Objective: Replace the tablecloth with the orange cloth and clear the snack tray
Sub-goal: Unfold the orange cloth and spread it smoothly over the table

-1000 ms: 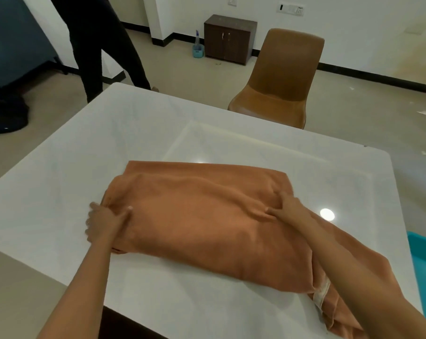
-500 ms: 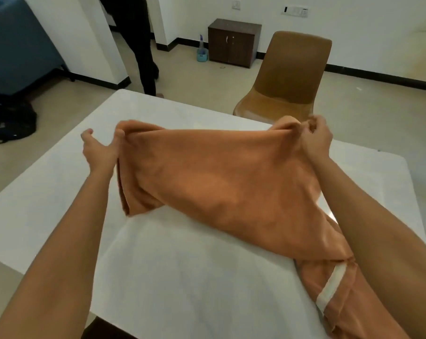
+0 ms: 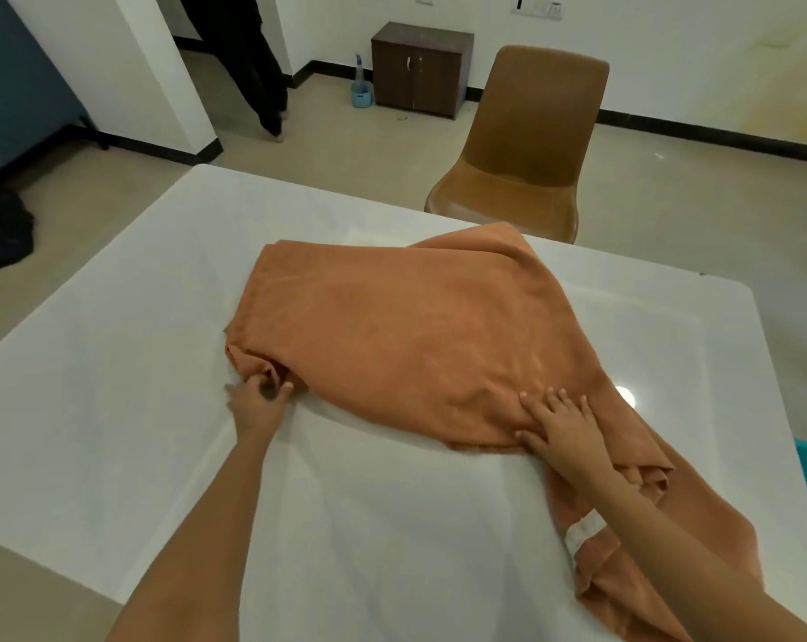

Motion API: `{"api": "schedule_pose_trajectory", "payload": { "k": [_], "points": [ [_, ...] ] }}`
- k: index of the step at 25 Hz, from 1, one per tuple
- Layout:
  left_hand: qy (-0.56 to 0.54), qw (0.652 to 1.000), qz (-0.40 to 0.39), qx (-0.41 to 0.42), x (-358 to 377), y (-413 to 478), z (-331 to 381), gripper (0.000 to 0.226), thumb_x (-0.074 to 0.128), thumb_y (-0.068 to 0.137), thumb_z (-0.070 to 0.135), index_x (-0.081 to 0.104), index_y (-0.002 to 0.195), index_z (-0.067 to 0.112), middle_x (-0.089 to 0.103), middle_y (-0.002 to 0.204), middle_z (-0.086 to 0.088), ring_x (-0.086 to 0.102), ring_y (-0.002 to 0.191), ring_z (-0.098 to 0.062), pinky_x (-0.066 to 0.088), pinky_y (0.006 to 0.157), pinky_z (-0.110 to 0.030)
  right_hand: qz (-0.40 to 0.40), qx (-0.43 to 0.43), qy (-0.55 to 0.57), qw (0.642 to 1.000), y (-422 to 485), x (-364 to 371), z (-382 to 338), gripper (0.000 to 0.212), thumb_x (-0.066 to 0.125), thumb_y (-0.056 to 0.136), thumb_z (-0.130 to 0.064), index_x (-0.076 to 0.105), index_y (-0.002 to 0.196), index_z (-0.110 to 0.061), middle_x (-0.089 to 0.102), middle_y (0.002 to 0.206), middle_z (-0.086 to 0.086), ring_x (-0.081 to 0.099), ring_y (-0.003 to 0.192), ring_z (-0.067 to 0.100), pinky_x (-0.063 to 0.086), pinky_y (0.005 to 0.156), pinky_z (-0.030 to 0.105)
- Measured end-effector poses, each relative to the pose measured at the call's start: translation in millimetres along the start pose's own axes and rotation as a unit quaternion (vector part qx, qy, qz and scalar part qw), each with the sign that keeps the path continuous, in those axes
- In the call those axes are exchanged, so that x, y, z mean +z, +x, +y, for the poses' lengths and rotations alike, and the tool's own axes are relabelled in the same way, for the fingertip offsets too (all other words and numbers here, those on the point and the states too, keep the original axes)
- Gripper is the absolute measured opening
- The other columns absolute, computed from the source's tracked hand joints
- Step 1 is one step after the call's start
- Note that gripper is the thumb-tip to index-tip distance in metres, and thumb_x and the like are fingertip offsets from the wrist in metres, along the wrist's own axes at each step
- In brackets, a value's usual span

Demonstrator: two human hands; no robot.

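Orange cloth (image 3: 415, 345), lifted clear half a second ago, is down again on the white table (image 3: 114, 386), still doubled, so spreading looks barely begun. Left hand (image 3: 258, 403) pinches its bunched near corner; right hand (image 3: 563, 428) presses flat, fingers spread. Beyond the table: brown chair (image 3: 526, 145), dark cabinet (image 3: 420, 69).

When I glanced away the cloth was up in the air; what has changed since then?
Both hands brought the cloth down onto the table, spread farther toward the chair. The right hand let go of its corner and now presses flat on the cloth. The left hand still pinches the left edge. The cloth's near end still lies bunched at the near right; the chair has not moved.
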State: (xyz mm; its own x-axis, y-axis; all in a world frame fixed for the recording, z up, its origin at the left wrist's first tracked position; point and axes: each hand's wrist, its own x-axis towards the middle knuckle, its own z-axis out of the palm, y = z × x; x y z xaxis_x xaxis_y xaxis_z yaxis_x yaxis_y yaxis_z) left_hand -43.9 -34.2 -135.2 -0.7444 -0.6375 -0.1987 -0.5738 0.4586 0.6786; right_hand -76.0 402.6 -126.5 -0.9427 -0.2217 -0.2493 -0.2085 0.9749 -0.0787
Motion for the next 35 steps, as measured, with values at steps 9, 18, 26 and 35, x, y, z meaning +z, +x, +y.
{"api": "schedule_pose_trajectory", "payload": {
  "k": [9,18,26,35],
  "points": [
    [-0.481,0.854,0.163,-0.11,-22,35,82,0.034,0.068,0.087,0.013,0.052,0.116,0.005,0.062,0.12,-0.015,0.063,0.105,-0.028,0.054,0.092,-0.045,-0.071,-0.053,0.468,0.879,60,-170,17,0.028,0.057,0.093,-0.032,0.073,0.078,-0.016,0.07,0.078,0.002,0.064,0.074,0.014,0.051,0.072,0.025],
    [-0.138,0.981,-0.135,-0.012,22,-34,45,0.082,0.072,0.082,0.04,0.029,0.148,0.016,0.046,0.144,-0.013,0.053,0.12,-0.031,0.045,0.094,-0.036,0.131,-0.07,0.237,0.96,5,-40,-23,0.044,0.06,0.079,-0.055,0.049,0.114,-0.031,0.053,0.116,-0.008,0.056,0.095,0.014,0.047,0.078,0.027],
    [-0.146,0.984,-0.095,0.034,70,-97,79,0.092,0.079,0.077,0.02,0.023,0.147,0.001,0.046,0.142,-0.018,0.047,0.129,-0.035,0.039,0.107,-0.036,0.222,0.042,0.264,0.938,18,-49,-21,0.009,0.058,0.09,-0.028,0.058,0.082,-0.022,0.062,0.072,-0.002,0.06,0.069,0.022,0.048,0.065,0.037],
    [-0.067,0.956,0.177,0.224,-103,-20,110,0.019,0.059,0.088,0.024,0.071,0.099,0.014,0.072,0.093,-0.009,0.062,0.077,-0.008,0.047,0.075,-0.019,0.103,-0.16,0.275,0.943,-33,-104,-92,0.02,0.059,0.089,-0.04,0.055,0.097,-0.022,0.061,0.089,-0.009,0.052,0.072,-0.004,0.037,0.077,0.013]
  ]
}}
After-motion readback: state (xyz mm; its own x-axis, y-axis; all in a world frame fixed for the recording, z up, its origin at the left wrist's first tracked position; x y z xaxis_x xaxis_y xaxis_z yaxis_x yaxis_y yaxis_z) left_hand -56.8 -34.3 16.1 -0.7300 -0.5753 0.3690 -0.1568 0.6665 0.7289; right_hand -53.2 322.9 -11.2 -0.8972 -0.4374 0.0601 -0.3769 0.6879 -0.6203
